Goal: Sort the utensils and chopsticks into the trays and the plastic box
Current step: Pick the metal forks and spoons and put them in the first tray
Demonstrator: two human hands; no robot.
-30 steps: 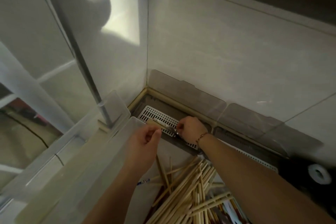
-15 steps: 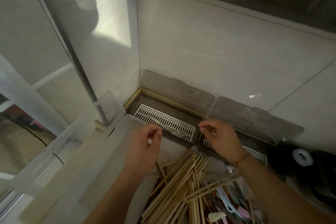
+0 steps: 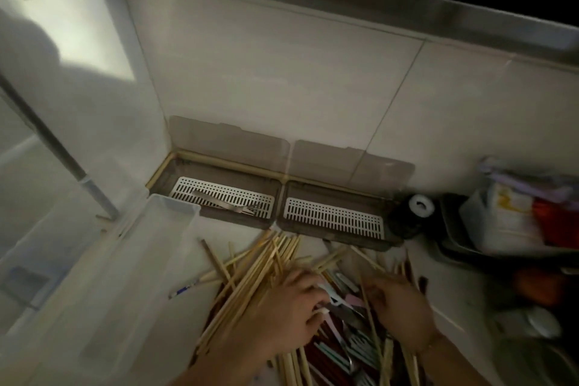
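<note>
Wooden chopsticks [image 3: 263, 273] are lying tangled over the utensils [image 3: 341, 323] you are digging into with curled fingers [image 3: 316, 301], grip unclear, so pulling risks scattering sticks across the bench [image 3: 438, 279].

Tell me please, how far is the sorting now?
Barely started. Done: one fork lies in the left tray. In hand: both the left hand and right hand dig in the pile. Left: the right tray and plastic box look empty.
</note>
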